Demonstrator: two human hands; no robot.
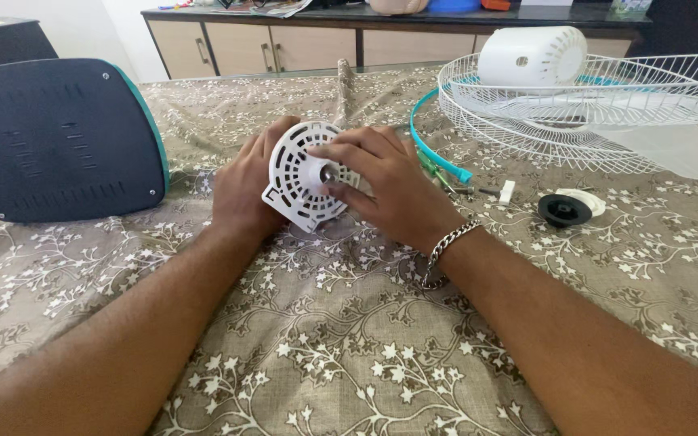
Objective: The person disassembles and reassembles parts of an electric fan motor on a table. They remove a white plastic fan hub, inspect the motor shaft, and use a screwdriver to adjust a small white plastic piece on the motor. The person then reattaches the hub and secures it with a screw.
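A white slotted fan motor housing (294,173) stands tilted on the floral cloth, its face toward me with a metal shaft (329,173) at the centre. My left hand (244,186) grips its left rim from behind. My right hand (381,190), with a chain bracelet on the wrist, covers its right side, thumb and fingers closing around the shaft hub.
A dark blue fan base (58,137) with a teal edge lies at left. White wire grilles (591,105) with a white motor cover (531,56) sit at back right, next to a teal ring (438,157). A black cap (563,210), a screwdriver (438,173) and small parts lie right of my hands.
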